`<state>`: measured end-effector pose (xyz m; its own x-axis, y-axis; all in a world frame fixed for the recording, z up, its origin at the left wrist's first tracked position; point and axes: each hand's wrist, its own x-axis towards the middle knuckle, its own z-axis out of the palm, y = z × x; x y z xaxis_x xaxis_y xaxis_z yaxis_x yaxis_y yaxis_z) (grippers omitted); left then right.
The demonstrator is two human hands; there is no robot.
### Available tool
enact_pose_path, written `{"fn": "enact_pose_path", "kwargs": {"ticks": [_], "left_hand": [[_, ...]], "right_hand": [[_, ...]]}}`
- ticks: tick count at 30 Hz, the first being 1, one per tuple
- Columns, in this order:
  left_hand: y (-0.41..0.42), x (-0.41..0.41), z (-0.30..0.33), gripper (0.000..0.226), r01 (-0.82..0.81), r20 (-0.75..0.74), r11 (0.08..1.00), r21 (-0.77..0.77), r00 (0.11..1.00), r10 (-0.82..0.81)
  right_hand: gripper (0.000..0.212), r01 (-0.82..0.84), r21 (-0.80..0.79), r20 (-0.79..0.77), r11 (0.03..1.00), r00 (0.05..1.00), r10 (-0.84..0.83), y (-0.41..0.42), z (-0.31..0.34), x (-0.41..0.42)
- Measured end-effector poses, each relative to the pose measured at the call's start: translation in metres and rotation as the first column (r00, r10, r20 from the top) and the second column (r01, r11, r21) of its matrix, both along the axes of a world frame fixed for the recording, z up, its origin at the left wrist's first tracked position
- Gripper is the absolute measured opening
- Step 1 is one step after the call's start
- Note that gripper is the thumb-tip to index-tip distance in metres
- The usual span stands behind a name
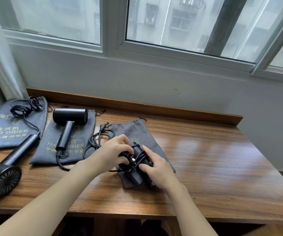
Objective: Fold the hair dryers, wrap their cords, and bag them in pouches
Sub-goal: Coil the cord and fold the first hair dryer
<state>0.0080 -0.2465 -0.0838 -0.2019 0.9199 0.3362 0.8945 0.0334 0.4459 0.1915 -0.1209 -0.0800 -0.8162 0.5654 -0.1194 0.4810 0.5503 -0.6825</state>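
Wrapping is happening right at the middle of the wooden desk (205, 176): both hands are curling around the folded dryer (138, 169), which is lying on the right pouch (137, 132). The left hand (113, 154) is gripping the cord (94, 142) over the body while the right hand (156, 167) is steadying the handle. I'm guessing the loops could be slipping off if tension drops, and the loose plug end could snag. Left of it, an unfolded dryer (69, 121) is sitting on the middle pouch (76, 147), reading "HAIR DRIER". Further left, another dryer (4, 172) is waiting, its coiled cable lying on the far-left pouch (6, 132).
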Motion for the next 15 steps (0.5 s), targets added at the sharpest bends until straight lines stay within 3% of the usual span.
{"fn": "enact_pose_path", "kwargs": {"ticks": [3,7,12,15], "left_hand": [[0.003,0.003,-0.002,0.029,0.030,-0.031,1.000,-0.005,0.999,-0.030],[0.004,0.005,0.004,0.017,0.036,0.134,0.998,-0.047,0.991,-0.029],[0.004,-0.001,0.007,0.009,0.012,0.080,0.999,-0.036,0.997,-0.009],[0.003,0.002,0.002,0.006,-0.004,-0.006,1.000,0.024,1.000,0.004]], "right_hand": [[0.069,-0.017,0.052,0.016,0.998,1.000,0.016,0.000,0.000,0.000],[0.070,-0.035,0.088,0.021,0.995,0.999,0.033,0.001,-0.001,-0.001],[0.052,0.002,0.142,-0.043,0.990,0.999,0.004,-0.002,-0.008,0.000],[0.051,-0.065,0.295,-0.072,0.953,0.993,0.090,-0.004,-0.011,-0.002]]}}
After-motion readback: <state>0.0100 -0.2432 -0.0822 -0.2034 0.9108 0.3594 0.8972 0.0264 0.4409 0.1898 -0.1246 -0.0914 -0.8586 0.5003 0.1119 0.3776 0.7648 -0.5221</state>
